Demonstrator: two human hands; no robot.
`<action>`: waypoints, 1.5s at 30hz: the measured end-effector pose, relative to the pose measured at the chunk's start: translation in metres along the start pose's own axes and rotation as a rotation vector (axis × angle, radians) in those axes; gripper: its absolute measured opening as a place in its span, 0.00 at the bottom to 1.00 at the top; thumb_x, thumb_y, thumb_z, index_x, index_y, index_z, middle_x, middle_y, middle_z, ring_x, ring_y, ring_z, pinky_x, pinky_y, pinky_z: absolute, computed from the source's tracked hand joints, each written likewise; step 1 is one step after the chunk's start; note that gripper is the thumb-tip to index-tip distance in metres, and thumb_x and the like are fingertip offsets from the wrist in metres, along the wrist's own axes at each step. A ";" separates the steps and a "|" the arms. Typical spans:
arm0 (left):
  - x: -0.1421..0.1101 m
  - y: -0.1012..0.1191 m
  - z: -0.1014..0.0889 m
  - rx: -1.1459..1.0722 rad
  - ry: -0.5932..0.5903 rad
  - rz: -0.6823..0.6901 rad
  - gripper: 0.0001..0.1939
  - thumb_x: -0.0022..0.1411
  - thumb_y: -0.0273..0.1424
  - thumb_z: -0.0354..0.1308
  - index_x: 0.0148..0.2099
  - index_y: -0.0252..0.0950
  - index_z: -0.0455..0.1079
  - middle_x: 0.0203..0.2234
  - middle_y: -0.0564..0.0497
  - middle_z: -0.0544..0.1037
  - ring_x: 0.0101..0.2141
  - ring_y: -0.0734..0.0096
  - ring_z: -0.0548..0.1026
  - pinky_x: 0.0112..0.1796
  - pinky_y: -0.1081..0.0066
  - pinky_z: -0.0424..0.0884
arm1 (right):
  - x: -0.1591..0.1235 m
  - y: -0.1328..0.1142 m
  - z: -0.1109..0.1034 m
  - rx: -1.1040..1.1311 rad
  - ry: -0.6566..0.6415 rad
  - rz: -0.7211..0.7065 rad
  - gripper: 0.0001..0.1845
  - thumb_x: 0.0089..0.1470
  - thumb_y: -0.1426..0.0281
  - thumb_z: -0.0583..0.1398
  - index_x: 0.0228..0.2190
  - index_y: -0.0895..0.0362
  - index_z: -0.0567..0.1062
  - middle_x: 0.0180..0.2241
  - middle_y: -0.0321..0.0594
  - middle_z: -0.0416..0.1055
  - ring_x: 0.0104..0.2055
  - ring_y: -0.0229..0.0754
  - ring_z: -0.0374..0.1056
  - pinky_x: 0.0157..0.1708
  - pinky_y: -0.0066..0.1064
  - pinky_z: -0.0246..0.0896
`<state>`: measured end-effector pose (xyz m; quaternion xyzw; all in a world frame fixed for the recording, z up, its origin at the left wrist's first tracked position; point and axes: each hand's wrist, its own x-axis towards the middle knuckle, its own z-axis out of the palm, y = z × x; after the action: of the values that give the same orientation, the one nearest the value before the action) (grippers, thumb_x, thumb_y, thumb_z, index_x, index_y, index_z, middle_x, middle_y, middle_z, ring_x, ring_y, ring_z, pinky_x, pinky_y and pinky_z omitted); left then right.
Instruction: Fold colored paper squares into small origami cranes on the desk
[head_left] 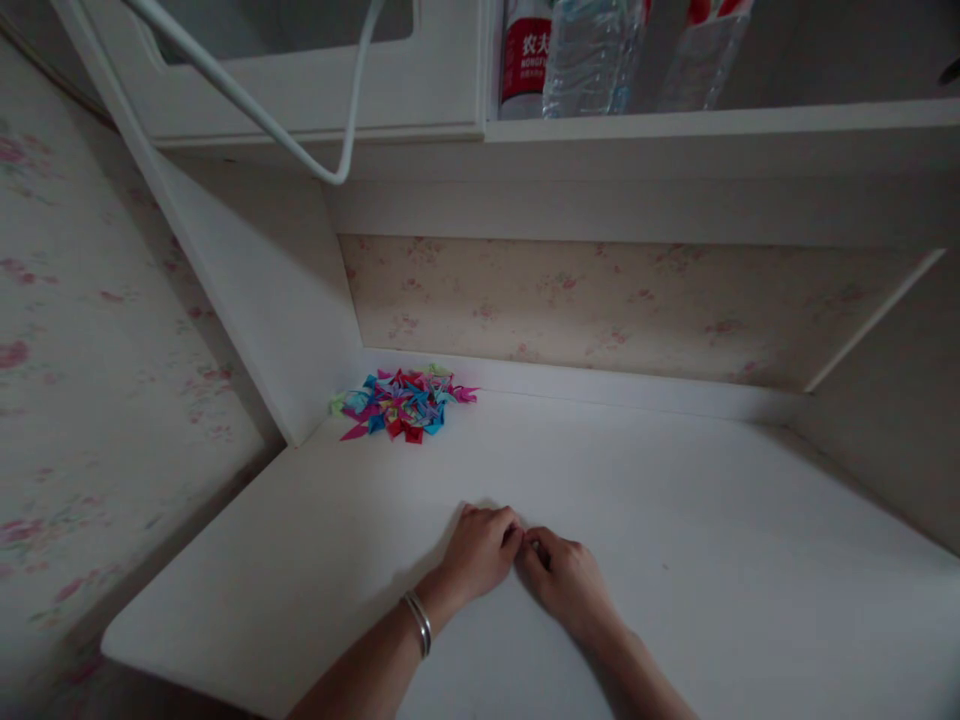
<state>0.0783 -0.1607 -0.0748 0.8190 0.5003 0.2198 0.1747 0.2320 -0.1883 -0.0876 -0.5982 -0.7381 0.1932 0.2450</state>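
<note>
Over the white desk [675, 480], my left hand [484, 548] and my right hand [566, 580] meet fingertip to fingertip. Both are closed in a pinch. A tiny pinkish-red bit seems to show between the fingertips, but it is too small and covered to name. A silver bangle [418, 622] circles my left wrist. Beyond my hands, to the left, lies a heap of small folded paper pieces [409, 400] in red, blue, magenta and pale green, with pointed tips like origami; neither hand touches it.
A white shelf [675, 125] overhangs the back of the desk, with clear plastic bottles [585, 60] on it, one with a red label. From the top left a bent white tube [285, 140] hangs down in front. A white side panel [277, 300] borders the desk at left.
</note>
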 end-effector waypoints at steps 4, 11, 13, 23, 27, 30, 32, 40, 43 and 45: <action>0.000 0.000 -0.001 0.009 -0.007 0.002 0.08 0.64 0.30 0.49 0.36 0.40 0.69 0.31 0.55 0.79 0.36 0.70 0.75 0.41 0.68 0.58 | -0.001 -0.001 -0.001 -0.025 -0.014 -0.021 0.14 0.60 0.64 0.50 0.35 0.53 0.75 0.27 0.37 0.77 0.28 0.41 0.72 0.26 0.27 0.53; 0.000 0.002 -0.002 0.014 -0.006 0.010 0.09 0.65 0.30 0.47 0.36 0.40 0.68 0.32 0.54 0.79 0.35 0.71 0.75 0.40 0.68 0.59 | -0.001 0.002 0.002 -0.081 0.001 -0.072 0.15 0.61 0.64 0.48 0.36 0.54 0.72 0.27 0.38 0.77 0.29 0.41 0.73 0.27 0.26 0.53; 0.000 0.002 -0.002 0.019 -0.005 0.008 0.09 0.66 0.30 0.47 0.36 0.40 0.69 0.32 0.54 0.79 0.35 0.71 0.75 0.40 0.67 0.58 | -0.001 0.004 0.005 -0.093 0.016 -0.086 0.15 0.61 0.64 0.48 0.36 0.55 0.72 0.27 0.38 0.77 0.29 0.41 0.73 0.26 0.26 0.52; -0.001 0.002 -0.002 0.015 -0.008 0.010 0.09 0.65 0.30 0.47 0.36 0.40 0.68 0.31 0.56 0.79 0.35 0.70 0.75 0.41 0.67 0.58 | -0.001 0.005 0.007 -0.126 0.045 -0.106 0.12 0.61 0.65 0.49 0.36 0.56 0.70 0.27 0.37 0.76 0.28 0.42 0.73 0.25 0.27 0.50; -0.001 0.002 -0.001 -0.008 0.007 0.005 0.09 0.65 0.30 0.47 0.35 0.40 0.68 0.30 0.55 0.79 0.35 0.70 0.75 0.41 0.67 0.57 | -0.001 0.005 0.007 -0.128 0.035 -0.102 0.12 0.61 0.66 0.49 0.34 0.56 0.70 0.26 0.37 0.76 0.28 0.42 0.73 0.24 0.28 0.50; 0.000 0.002 -0.001 -0.037 0.015 0.004 0.09 0.64 0.30 0.48 0.34 0.40 0.68 0.30 0.55 0.78 0.34 0.71 0.74 0.41 0.67 0.57 | 0.000 0.005 0.008 -0.120 0.033 -0.103 0.11 0.60 0.67 0.49 0.34 0.56 0.69 0.26 0.37 0.76 0.28 0.41 0.73 0.25 0.27 0.50; 0.002 0.001 0.000 -0.052 0.018 0.001 0.08 0.64 0.30 0.48 0.34 0.40 0.68 0.29 0.56 0.78 0.34 0.71 0.74 0.41 0.67 0.57 | 0.000 0.004 0.008 -0.110 0.035 -0.095 0.10 0.60 0.67 0.50 0.34 0.55 0.70 0.26 0.37 0.76 0.28 0.41 0.73 0.25 0.27 0.51; 0.010 -0.010 0.006 -0.191 0.077 -0.067 0.10 0.64 0.32 0.47 0.33 0.38 0.68 0.27 0.54 0.77 0.30 0.72 0.73 0.35 0.73 0.61 | 0.000 0.007 0.012 -0.067 0.051 -0.084 0.10 0.59 0.68 0.50 0.32 0.55 0.70 0.25 0.37 0.76 0.26 0.41 0.72 0.25 0.26 0.51; 0.031 -0.028 -0.010 -0.132 0.176 -0.145 0.12 0.64 0.32 0.46 0.34 0.37 0.69 0.28 0.52 0.77 0.30 0.74 0.73 0.32 0.76 0.63 | 0.002 0.007 0.013 -0.084 0.050 -0.054 0.10 0.59 0.68 0.49 0.32 0.55 0.70 0.24 0.37 0.75 0.25 0.40 0.72 0.24 0.26 0.49; 0.054 -0.045 -0.030 0.103 0.240 -0.189 0.11 0.64 0.31 0.46 0.35 0.37 0.69 0.30 0.52 0.76 0.33 0.74 0.74 0.34 0.76 0.65 | 0.004 0.007 0.013 -0.087 0.050 -0.026 0.10 0.58 0.69 0.49 0.32 0.54 0.70 0.24 0.36 0.75 0.25 0.40 0.71 0.24 0.26 0.49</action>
<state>0.0509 -0.0912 -0.0625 0.7441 0.6030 0.2728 0.0911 0.2293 -0.1829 -0.1017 -0.6031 -0.7472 0.1428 0.2398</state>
